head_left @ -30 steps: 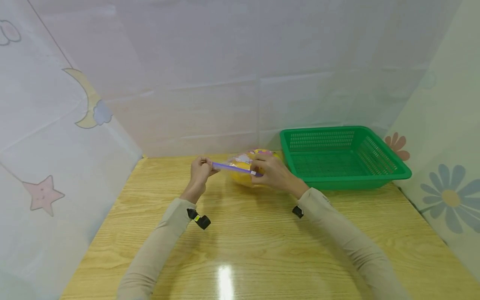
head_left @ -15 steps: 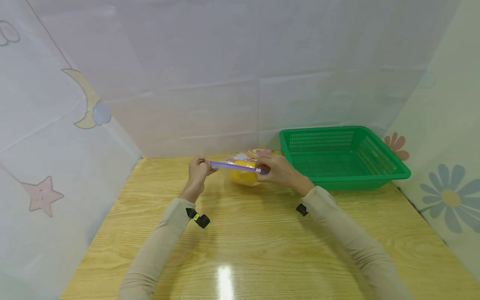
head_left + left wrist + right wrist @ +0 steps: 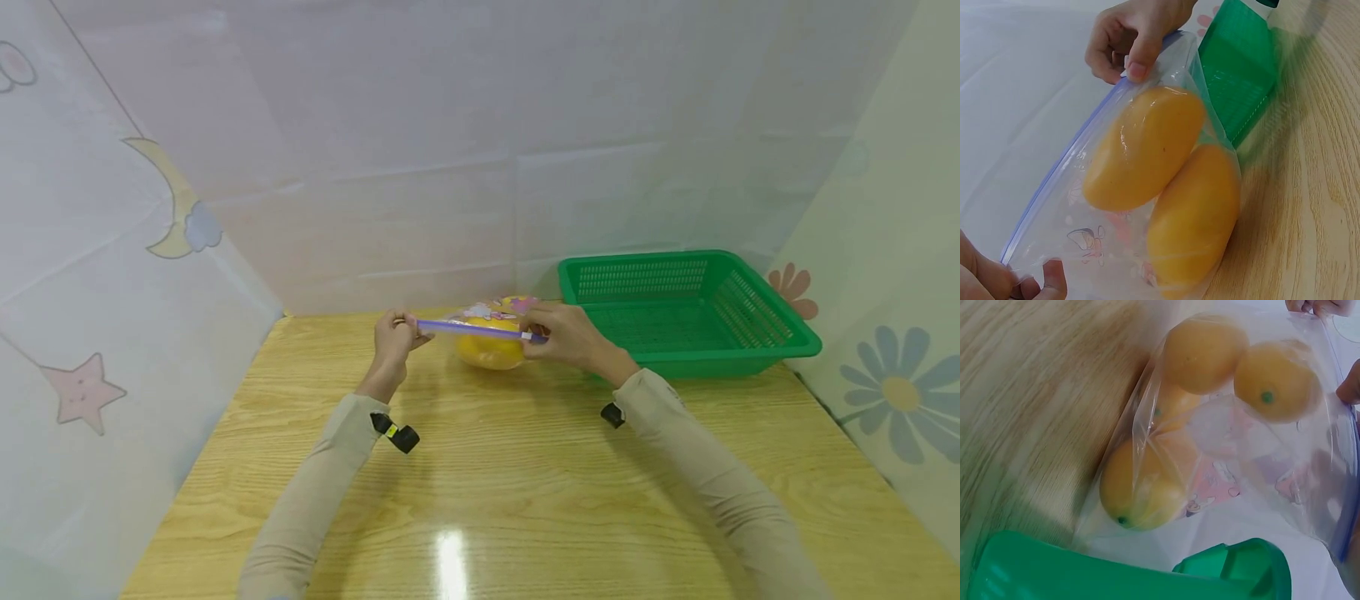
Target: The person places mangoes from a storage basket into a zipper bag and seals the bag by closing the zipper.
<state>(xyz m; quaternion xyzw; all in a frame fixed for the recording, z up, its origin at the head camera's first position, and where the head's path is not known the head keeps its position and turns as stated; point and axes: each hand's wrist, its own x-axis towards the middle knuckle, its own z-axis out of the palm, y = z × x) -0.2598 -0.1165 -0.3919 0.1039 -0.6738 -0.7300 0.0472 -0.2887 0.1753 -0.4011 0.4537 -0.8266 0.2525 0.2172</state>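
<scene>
A clear zip bag (image 3: 480,312) with a purple zip strip (image 3: 468,329) and pink printed figures holds several yellow mangoes (image 3: 1147,147). Its lower part is at the table. My left hand (image 3: 393,340) pinches the strip's left end, thumb and fingers at the bag's corner. At the strip's right end, my right hand (image 3: 566,335) pinches the white slider (image 3: 527,336) between thumb and fingers. In the right wrist view, green stem ends show on some mangoes (image 3: 1279,381); the right hand is partly cut off there.
A green plastic basket (image 3: 690,360) with slotted walls stands at the back right, just beyond the right hand. The wood-grain table (image 3: 480,467) meets a pale wall covering (image 3: 420,208) at the back and sides.
My right hand has moved right along the purple strip, taking the slider with it. The left hand has shifted slightly left, still pinching its end; more of the strip shows between the hands.
</scene>
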